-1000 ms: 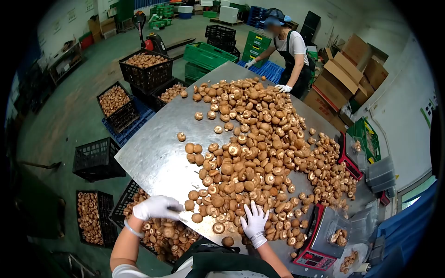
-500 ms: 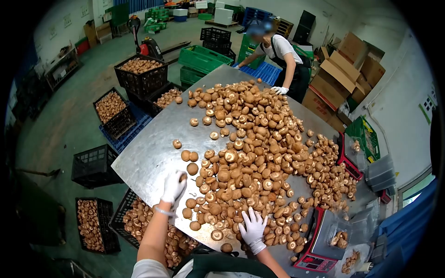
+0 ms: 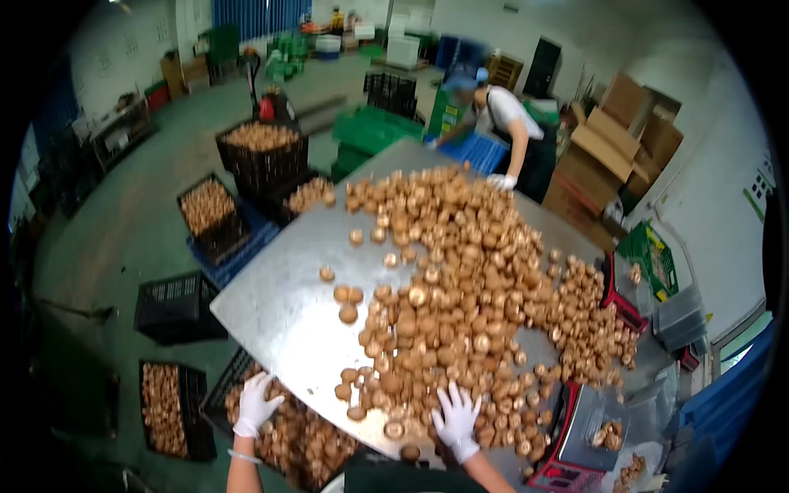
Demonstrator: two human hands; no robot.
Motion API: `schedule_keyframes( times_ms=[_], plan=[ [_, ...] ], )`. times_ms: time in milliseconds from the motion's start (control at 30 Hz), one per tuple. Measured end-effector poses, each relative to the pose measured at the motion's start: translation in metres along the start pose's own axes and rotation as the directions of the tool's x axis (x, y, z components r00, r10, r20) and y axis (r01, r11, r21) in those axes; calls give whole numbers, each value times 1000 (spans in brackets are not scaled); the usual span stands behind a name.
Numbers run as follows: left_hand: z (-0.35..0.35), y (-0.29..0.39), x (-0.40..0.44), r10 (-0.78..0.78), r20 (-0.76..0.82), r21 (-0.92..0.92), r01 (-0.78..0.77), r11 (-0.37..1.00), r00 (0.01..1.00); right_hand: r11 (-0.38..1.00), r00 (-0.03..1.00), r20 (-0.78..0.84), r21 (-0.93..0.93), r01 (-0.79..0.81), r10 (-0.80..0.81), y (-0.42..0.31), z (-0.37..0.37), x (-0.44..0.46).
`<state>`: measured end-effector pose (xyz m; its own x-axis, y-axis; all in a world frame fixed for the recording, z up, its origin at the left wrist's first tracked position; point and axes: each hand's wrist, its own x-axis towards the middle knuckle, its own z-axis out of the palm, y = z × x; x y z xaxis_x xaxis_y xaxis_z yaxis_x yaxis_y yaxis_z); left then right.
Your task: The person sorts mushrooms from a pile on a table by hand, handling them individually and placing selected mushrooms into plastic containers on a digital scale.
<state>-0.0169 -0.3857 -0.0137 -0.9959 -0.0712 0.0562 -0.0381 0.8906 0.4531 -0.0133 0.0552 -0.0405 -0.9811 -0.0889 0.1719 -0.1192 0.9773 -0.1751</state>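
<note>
A broad heap of brown mushrooms (image 3: 460, 279) covers much of the metal table (image 3: 279, 287). My right hand (image 3: 457, 422), in a white glove, lies at the heap's near edge with its fingers spread, touching mushrooms. Beyond the table's near-left edge, my left hand (image 3: 258, 404), also gloved, is over a black crate of mushrooms (image 3: 312, 448). Its fingers are bent, and whether a mushroom is in them is too blurred to tell.
A co-worker (image 3: 514, 123) leans over the table's far side. Red scales (image 3: 567, 444) with clear trays stand at the right. Black crates (image 3: 177, 304) stand on the floor at the left, green crates (image 3: 374, 131) behind the table, cardboard boxes (image 3: 604, 148) at the back right.
My left hand has moved from the tabletop back over the near-left crate. The single mushroom that was by its fingers is gone from that spot. My right hand stays at the heap.
</note>
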Motion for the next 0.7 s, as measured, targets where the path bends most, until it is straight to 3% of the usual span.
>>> schedule_keyframes(
  times_ms=[33,100,167,233,267,300,367,400,433,500,533,600,700],
  plan=[
    [5,2,19,-4,-102,-115,-7,993,995,1000,1000,3,21,8,-8,3,4,0],
    [25,14,59,-16,-216,-146,-16,989,976,1000,1000,-22,-21,21,-22,2,4,0],
    [8,74,93,-133,-114,-483,62,873,984,1000,999,-38,-6,14,-14,4,7,1],
    [52,80,133,-52,-302,-480,-104,871,952,1000,1000,-23,-13,7,-7,7,17,1],
    [66,88,151,56,-424,-273,-186,944,904,999,993,117,12,-31,29,-5,-17,8],
    [78,95,169,23,-365,-318,-147,937,931,997,964,259,33,-74,63,-20,-54,12],
    [92,115,191,4,-306,-198,-68,978,952,998,984,178,47,-40,31,-18,-49,8],
    [106,116,201,27,-309,-226,-101,969,951,999,986,163,40,-32,25,-13,-39,6],
    [104,127,203,45,-279,-129,-84,988,959,999,989,149,34,-26,21,-14,-41,9],
    [126,126,215,72,-281,-19,-81,997,957,992,975,214,99,-74,51,-15,-49,12],
    [132,128,222,77,-282,-17,-85,996,956,993,979,199,97,-61,41,-12,-45,12],
    [145,127,230,2,-119,36,3,999,993,994,984,179,101,-42,24,-10,-40,10],
    [142,130,236,-23,-93,-40,20,999,995,992,982,187,123,-36,12,-5,-30,6]
  ],
)
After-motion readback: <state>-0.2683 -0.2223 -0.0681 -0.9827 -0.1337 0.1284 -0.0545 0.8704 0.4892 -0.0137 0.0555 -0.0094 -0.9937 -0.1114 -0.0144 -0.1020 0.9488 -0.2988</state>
